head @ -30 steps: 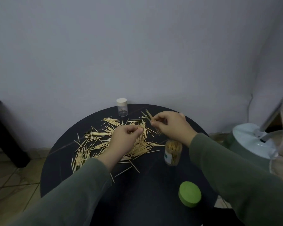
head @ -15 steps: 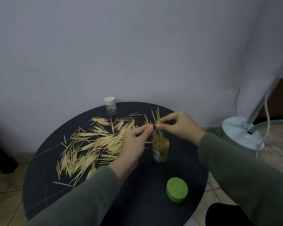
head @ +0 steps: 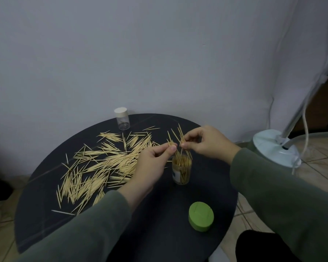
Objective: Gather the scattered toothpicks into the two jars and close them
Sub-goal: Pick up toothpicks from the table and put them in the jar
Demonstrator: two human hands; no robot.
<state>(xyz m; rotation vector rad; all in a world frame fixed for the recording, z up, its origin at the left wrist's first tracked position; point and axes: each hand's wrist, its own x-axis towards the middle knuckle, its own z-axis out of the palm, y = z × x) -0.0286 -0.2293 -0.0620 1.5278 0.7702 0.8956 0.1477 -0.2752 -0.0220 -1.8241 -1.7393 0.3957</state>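
So right now we've got a small bunch of thin wooden toothpicks pinched between both hands right over the open clear plastic jar, which stands upright on the round black counter and already looks fairly full. Our left hand pinches the lower part of the bunch with thumb and forefinger, and our right hand pinches higher up. Best bet is probably lining the tips up straight and pointing them down into the mouth before letting go, otherwise they'll fan out and catch the rim. The big scattered pile of toothpicks lies left of the jar, its round green lid sits nearer us, and the smaller clear jar with a white cap stands at the far edge, apparently empty
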